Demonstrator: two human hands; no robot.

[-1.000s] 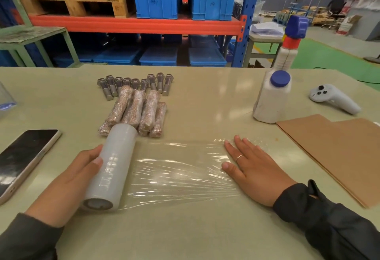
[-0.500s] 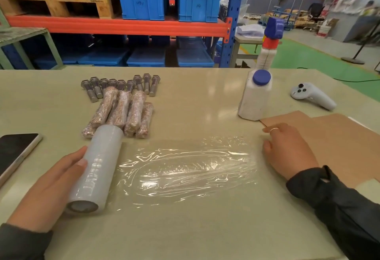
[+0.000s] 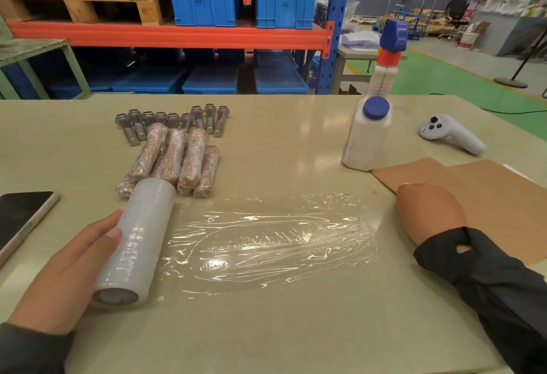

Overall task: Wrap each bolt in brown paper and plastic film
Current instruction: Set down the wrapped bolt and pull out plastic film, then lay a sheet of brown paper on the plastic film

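A roll of plastic film (image 3: 136,243) lies on the table with my left hand (image 3: 74,273) wrapped around its left side. A pulled-out, wrinkled sheet of film (image 3: 266,243) stretches rightwards from the roll. My right hand (image 3: 429,213) rests with curled fingers on the near-left corner of the brown paper sheets (image 3: 491,196), just past the film's right end. Several bare steel bolts (image 3: 165,120) lie in a row at the back left. In front of them lie several wrapped bolts (image 3: 174,160), touching the roll's far end.
A white spray bottle with a blue cap (image 3: 370,130) stands behind the brown paper. A white controller (image 3: 450,133) lies at the right. A phone (image 3: 20,216) lies at the left edge. Blue crates on racking stand beyond the table (image 3: 296,329).
My right hand lifted off the film and moved right onto the brown paper corner. The film, freed, wrinkled and drew back slightly. My left hand stays on the roll.
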